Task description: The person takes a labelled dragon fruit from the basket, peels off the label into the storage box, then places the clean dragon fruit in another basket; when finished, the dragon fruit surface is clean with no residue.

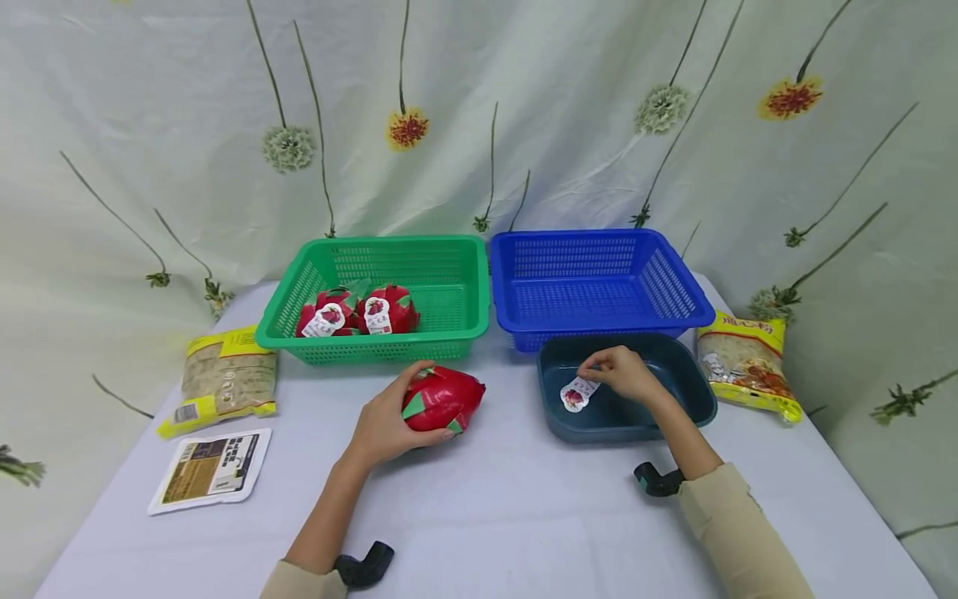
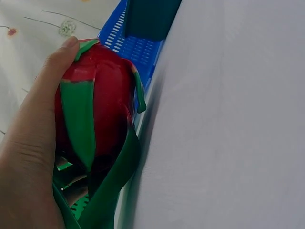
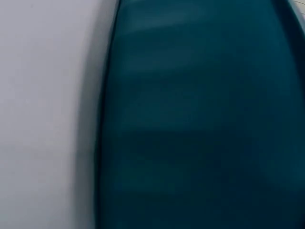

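held fruit (image 1: 449,398) before l bskt (image 1: 382,353), tub (image 1: 617,418) before r bskt (image 1: 584,293).

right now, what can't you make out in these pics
Head view: the upper end of the white label, covered by the right grip.
Head view: the left side of the dragon fruit, behind the left grip.
Head view: the label's print, too small.
Left wrist view: most of the dark tray, cut off by the top edge.
Right wrist view: tray details, blurred; grip and label, out of frame.
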`<state>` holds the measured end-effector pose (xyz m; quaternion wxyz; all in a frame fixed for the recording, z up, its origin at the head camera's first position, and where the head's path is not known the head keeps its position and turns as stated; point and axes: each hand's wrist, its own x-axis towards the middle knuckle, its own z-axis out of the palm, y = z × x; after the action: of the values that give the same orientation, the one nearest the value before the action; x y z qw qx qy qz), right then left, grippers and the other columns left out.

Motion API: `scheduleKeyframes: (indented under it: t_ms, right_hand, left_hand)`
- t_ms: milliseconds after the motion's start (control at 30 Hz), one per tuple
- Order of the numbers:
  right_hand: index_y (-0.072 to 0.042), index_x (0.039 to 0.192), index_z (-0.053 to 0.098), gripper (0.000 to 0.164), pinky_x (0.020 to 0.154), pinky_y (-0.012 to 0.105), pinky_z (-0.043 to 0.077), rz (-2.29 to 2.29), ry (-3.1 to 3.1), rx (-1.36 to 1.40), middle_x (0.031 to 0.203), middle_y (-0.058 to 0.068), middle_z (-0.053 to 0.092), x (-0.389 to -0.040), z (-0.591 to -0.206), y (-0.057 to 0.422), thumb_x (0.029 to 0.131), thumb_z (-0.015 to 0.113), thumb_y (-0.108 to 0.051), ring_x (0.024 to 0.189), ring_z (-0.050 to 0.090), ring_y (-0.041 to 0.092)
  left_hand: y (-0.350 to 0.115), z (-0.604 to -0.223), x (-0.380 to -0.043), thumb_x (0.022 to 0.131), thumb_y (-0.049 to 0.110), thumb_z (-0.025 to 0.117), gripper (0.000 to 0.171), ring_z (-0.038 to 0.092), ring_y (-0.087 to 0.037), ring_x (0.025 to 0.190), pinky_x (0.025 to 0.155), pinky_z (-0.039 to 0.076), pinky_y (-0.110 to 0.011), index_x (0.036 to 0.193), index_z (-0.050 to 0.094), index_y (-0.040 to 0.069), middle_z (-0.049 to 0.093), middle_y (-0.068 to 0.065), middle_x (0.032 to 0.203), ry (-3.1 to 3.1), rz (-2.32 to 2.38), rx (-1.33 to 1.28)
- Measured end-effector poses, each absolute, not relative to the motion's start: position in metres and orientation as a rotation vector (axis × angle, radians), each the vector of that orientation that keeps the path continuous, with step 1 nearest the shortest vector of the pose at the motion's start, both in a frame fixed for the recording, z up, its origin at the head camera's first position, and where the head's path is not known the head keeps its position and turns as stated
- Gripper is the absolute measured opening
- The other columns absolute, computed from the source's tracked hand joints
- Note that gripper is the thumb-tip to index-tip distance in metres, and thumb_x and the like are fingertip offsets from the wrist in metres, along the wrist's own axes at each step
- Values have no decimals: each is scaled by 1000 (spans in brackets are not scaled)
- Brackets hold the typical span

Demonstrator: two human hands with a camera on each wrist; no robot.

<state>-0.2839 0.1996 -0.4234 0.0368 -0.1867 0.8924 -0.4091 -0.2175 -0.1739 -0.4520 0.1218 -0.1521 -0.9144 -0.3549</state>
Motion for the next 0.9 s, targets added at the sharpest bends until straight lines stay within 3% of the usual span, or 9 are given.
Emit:
scheduleKeyframes:
  t_ms: [233,433,767,900]
  right_hand:
    - [-2,92,72,17,42,22,20,-1159,2799,-573,49,-6,32,-286,-425,199,79,73,-13,44,26,8]
    - [-4,99,71,31,43,22,19,-978,2849,-615,51,-6,31,-289,-430,201,72,79,-16,47,27,9]
    - [-4,117,64,48,45,23,22,-813,2860,-611,55,-4,29,-287,-428,204,74,77,-20,49,27,10]
    - [-1,112,66,41,42,23,23,-872,2941,-587,52,-3,32,-282,-426,203,76,76,-18,46,30,10]
  left_hand:
    - [-175,-452,-217,56,58,80,93,54,-20,103,69,54,-40,136,36,36,56,1,118,-2673,-1025,-436]
    - [-176,-451,-217,57,56,81,93,54,-21,103,68,54,-40,136,35,37,55,0,119,-2668,-1037,-435]
    - [-175,-452,-218,56,56,81,94,53,-20,103,68,54,-39,136,34,39,55,0,119,-2671,-1043,-431]
    - [-175,-452,-217,57,57,80,93,54,-20,103,68,54,-39,136,34,38,55,1,119,-2675,-1048,-444]
